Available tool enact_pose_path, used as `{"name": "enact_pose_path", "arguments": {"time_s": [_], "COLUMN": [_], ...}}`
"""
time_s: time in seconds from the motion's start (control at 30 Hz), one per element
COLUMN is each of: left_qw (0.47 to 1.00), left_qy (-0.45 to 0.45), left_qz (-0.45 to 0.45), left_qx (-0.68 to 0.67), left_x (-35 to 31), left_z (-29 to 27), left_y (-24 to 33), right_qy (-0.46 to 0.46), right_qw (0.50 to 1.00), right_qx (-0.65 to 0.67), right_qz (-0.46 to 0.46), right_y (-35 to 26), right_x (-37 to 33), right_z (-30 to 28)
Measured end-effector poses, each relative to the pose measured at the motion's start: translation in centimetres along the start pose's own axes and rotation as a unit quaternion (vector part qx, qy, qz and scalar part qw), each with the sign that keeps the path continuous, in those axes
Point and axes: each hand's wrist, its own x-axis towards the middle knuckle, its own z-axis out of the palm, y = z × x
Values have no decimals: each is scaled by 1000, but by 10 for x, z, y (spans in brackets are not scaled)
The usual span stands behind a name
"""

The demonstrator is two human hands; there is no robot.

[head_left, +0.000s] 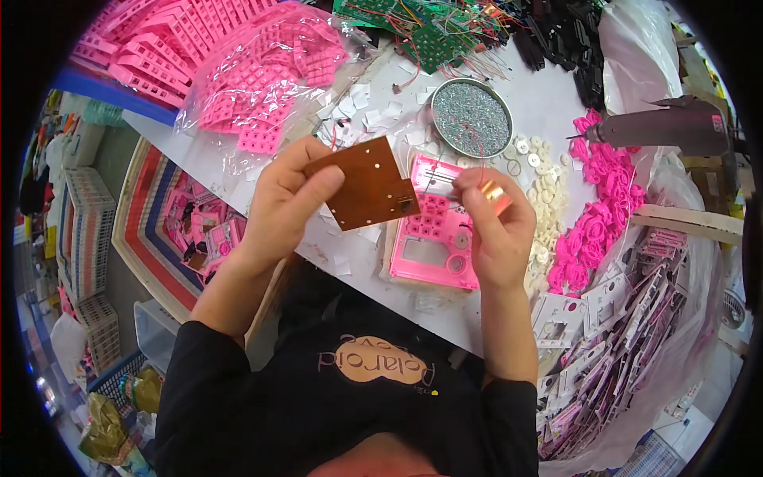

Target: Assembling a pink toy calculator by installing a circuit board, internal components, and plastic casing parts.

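Left hand (290, 191): fingers and thumb gripping a brown circuit board (362, 187), raised above the near side of the white table (362, 256); right hand (502, 230): fingertips pinched on a shiny copper-coloured piece (494, 197); pink casing (433, 238), between and below the hands; round tin (477, 156) of grey bits, farther off; magenta bundles (596, 211), right; bagged pink keypads (258, 87), far left.

The circuit board (362, 187) looks smooth, the pink case (433, 274) glossy plastic, the round tin (439, 137) metal.
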Motion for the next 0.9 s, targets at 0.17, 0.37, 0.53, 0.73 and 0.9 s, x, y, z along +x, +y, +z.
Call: {"name": "enact_pose_path", "arguments": {"time_s": [0.17, 0.37, 0.53, 0.73, 0.9], "left_qw": [991, 971, 927, 903, 914], "left_qy": [-2, -4, -32, -57, -101], "left_qz": [-70, -73, -144, -202, -157], "left_qx": [-112, -228, -345, -375, -360], "left_x": [4, -2, -6, -7, -5], "left_z": [6, 24, 18, 15, 12], "left_y": [0, -7, -19, -27, -29], "right_qy": [-9, -37, -12, -7, -106], "right_qw": [1000, 982, 996, 996, 948], "right_qx": [3, 151, 75, 44, 97], "right_qz": [-17, 107, 40, 81, 285], "right_y": [-3, -4, 1, -2, 3], "right_x": [-22, -12, -19, -20, -2], "right_z": [-5, -10, -3, 23, 16]}}
